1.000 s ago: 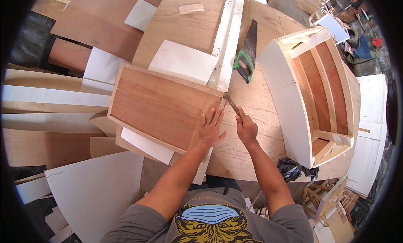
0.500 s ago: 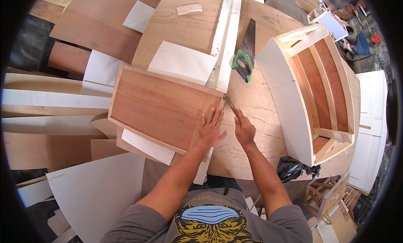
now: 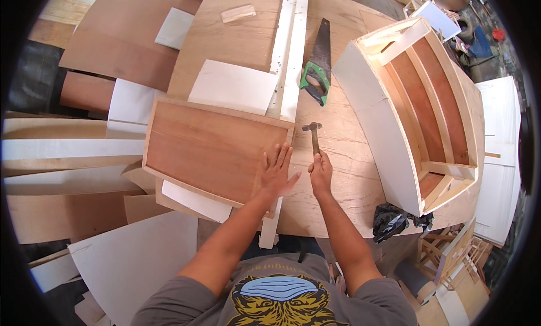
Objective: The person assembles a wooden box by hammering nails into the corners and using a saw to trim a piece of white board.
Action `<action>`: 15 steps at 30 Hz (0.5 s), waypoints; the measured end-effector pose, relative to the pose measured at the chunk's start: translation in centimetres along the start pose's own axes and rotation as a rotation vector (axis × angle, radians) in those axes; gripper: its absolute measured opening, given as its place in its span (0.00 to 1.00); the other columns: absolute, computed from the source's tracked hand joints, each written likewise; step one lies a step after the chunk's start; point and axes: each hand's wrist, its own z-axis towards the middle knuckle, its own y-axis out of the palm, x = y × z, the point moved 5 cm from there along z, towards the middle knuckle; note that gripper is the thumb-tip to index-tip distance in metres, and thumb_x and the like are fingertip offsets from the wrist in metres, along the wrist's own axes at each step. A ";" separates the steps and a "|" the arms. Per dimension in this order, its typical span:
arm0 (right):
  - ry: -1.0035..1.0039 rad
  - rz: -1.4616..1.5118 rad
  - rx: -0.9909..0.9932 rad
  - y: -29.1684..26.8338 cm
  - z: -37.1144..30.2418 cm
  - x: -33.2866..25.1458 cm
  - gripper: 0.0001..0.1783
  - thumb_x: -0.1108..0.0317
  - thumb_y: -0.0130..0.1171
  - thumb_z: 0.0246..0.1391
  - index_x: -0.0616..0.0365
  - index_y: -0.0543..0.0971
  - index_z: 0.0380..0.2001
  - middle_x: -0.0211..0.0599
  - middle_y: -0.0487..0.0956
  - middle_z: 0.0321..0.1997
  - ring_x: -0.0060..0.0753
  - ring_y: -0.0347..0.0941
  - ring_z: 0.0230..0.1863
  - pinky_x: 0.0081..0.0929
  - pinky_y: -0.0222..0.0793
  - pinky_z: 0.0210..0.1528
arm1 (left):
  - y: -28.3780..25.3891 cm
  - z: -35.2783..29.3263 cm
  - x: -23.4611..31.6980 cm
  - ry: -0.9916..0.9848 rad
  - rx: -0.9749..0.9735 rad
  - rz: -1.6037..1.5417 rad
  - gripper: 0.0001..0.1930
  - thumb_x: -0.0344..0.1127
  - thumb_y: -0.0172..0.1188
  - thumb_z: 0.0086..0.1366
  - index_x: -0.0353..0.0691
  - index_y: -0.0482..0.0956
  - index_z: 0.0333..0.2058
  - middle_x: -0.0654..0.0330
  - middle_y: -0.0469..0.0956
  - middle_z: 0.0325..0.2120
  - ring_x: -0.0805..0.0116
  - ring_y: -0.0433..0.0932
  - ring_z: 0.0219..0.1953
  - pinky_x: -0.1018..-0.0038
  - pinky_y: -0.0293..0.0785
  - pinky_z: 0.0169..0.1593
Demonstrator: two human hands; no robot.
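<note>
A shallow wooden drawer-like panel (image 3: 208, 146) with a raised rim lies on the workbench. My left hand (image 3: 276, 171) rests flat on its right end, fingers stretched out. In my right hand (image 3: 321, 174) is a hammer (image 3: 314, 135), gripped by its handle. The hammer's head points away from me, to the right of the panel's right edge and apart from it. Beyond the hammer lies a handsaw (image 3: 318, 72) with a green and black handle.
A white-sided wooden cabinet frame (image 3: 389, 129) stands on the right of the plywood worktop (image 3: 349, 174). A long white strip (image 3: 294, 61) runs beneath the panel. A white sheet (image 3: 234, 86) lies behind it. Boards (image 3: 73, 151) are stacked at left, and a black plastic bag (image 3: 389, 222) sits near right.
The hammer's head has moved away from the panel's right edge, out to the right, and now stands more upright in view. My left hand stays on the panel. The whole view has shifted slightly.
</note>
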 end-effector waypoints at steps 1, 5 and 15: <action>0.100 0.197 0.012 0.4 -0.1 0.7 0.20 0.62 0.50 0.74 0.62 0.75 0.61 0.23 0.70 0.21 0.15 0.65 0.22 0.21 0.64 0.25 | 0.0 0.2 -0.2 0.008 -0.007 0.004 0.47 0.57 0.57 0.67 0.44 0.47 0.77 0.60 0.42 0.79 0.59 0.37 0.80 0.42 0.32 0.77; 0.237 0.321 -0.006 2.3 -1.4 0.8 0.20 0.64 0.48 0.74 0.62 0.74 0.62 0.22 0.68 0.21 0.13 0.63 0.22 0.18 0.61 0.25 | -2.0 2.4 -1.4 0.014 0.149 -0.022 0.37 0.48 0.50 0.74 0.46 0.51 0.76 0.56 0.46 0.78 0.52 0.40 0.80 0.41 0.34 0.76; 0.047 0.207 0.041 3.3 -2.4 1.7 0.23 0.66 0.45 0.75 0.63 0.68 0.68 0.22 0.67 0.25 0.13 0.61 0.24 0.17 0.61 0.26 | -1.1 5.6 -2.5 -0.144 0.148 0.232 0.33 0.50 0.40 0.78 0.53 0.50 0.77 0.59 0.41 0.79 0.48 0.35 0.80 0.39 0.31 0.76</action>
